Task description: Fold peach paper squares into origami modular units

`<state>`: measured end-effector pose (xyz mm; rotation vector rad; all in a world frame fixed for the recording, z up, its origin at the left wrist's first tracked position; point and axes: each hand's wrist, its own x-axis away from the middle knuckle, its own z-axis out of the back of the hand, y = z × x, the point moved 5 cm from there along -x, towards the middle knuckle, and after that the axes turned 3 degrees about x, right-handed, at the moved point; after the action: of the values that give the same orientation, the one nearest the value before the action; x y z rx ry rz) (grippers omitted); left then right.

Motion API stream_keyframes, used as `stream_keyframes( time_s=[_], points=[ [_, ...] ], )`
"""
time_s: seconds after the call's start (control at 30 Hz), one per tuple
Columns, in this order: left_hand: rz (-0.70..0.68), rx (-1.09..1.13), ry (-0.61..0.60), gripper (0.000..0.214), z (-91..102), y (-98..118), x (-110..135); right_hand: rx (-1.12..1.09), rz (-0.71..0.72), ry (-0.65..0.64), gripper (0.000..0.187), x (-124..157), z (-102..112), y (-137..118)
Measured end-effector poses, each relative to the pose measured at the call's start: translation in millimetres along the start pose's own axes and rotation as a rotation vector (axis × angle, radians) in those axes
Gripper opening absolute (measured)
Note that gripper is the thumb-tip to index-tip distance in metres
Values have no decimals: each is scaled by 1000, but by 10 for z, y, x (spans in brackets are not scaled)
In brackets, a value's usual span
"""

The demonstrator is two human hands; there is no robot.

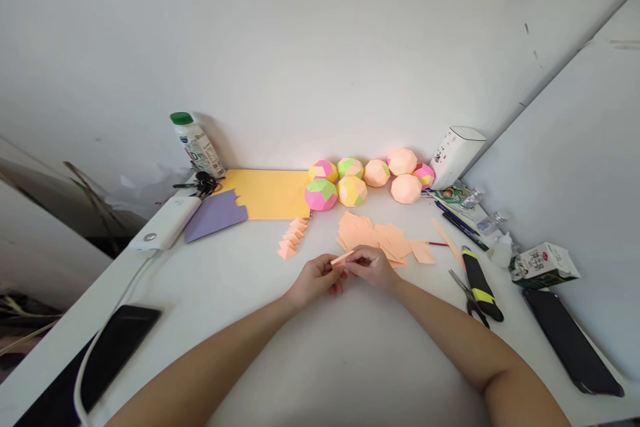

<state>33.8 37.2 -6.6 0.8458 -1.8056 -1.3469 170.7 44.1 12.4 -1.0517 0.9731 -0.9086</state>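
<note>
Between both hands is a small folded piece of peach paper (342, 258). My left hand (316, 278) pinches its left end, and the fingers of my right hand (373, 267) are closed on its right end. Just beyond my right hand lies a loose pile of flat peach paper pieces (357, 229). To the left of it, a row of folded peach paper pieces (293, 238) stands on the table. Several faceted paper balls (321, 194) in peach, pink, yellow and green sit against the wall.
At the back left are yellow card (273, 193), purple card (215, 217), a bottle (197, 147) and a white power bank (167, 223) with a cable. Scissors (470, 297), a utility knife (481, 285), pens (465, 230), a milk carton (544, 265) and a black phone (570, 340) lie at right.
</note>
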Motion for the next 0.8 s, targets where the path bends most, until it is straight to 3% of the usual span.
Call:
stream_keyframes(
  time_s=[0.53, 0.67, 0.8],
  points=[
    [36, 20, 15, 33, -6, 15, -7, -92, -102, 41, 16, 14, -12, 77],
    [54, 45, 20, 32, 10, 37, -19, -175, -138, 70, 28, -18, 3, 108],
    [63, 83, 10, 32, 33, 63, -28, -88, -172, -31, 24, -36, -16, 80]
  ],
)
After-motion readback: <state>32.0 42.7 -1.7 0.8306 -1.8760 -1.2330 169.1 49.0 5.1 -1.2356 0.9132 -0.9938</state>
